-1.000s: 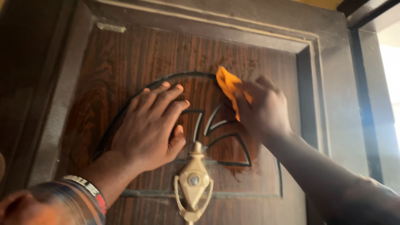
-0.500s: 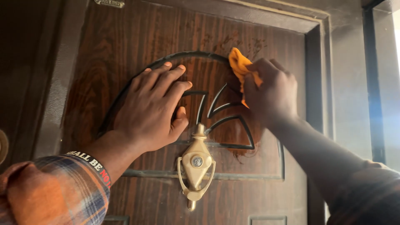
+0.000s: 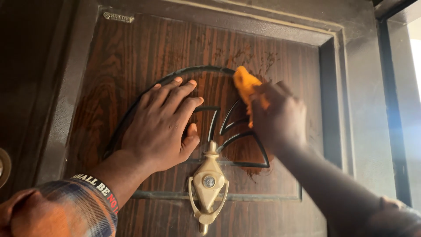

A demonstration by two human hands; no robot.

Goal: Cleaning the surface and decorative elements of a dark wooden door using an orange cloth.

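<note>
Cloth upright in right hand

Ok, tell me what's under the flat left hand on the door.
The left hand lies palm-down on the wood-grain door panel, over the left part of the black arch trim. Whatever pattern or dirt sits beneath the palm is covered.

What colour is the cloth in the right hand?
Orange-yellow; the cloth in the right hand shows best in the head view.
</note>
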